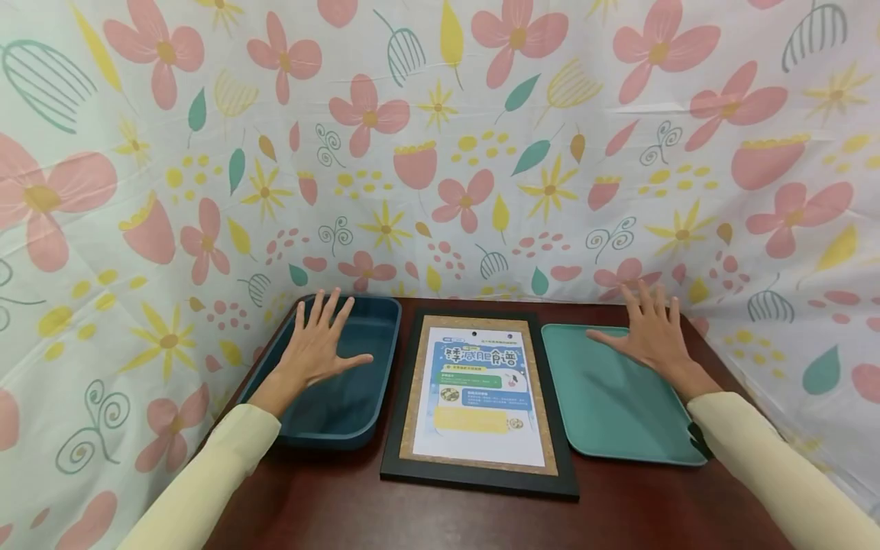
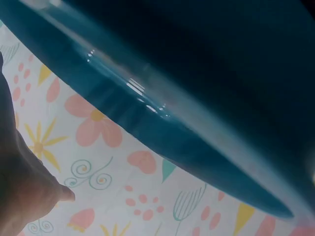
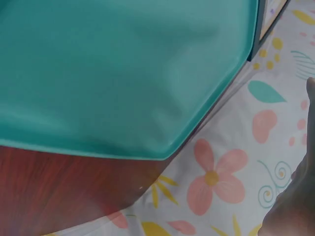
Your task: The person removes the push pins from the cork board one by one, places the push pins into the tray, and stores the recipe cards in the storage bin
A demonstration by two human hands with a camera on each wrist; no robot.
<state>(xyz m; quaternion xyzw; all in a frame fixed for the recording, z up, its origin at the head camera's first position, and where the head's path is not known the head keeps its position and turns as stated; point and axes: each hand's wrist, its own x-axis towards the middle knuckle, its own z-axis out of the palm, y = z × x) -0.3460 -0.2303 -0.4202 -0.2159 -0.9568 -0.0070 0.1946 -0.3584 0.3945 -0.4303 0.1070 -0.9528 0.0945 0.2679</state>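
My left hand (image 1: pixel 318 347) is spread above the deep dark blue tray (image 1: pixel 344 441) on the left, fingers straight and holding nothing. On the other side, my right hand (image 1: pixel 649 328) hovers with spread fingers over a flat teal tray (image 1: pixel 605 412), also holding nothing. Between the two trays lies a black-framed cork board (image 1: pixel 481 486) bearing a printed sheet (image 1: pixel 481 451) with Chinese text and small food pictures. In the left wrist view, part of the left hand (image 2: pixel 29 191) shows beside the blue tray's rim (image 2: pixel 123 113). The right wrist view catches the right hand (image 3: pixel 290 201) at its edge, by the teal tray's corner (image 3: pixel 162 147).
A dark reddish-brown table (image 1: pixel 440 523) carries the trays and board. White cloth (image 1: pixel 454 252) printed with pink flowers and yellow and green leaves hangs behind and along both sides. A dark band (image 1: pixel 700 439) circles the right wrist.
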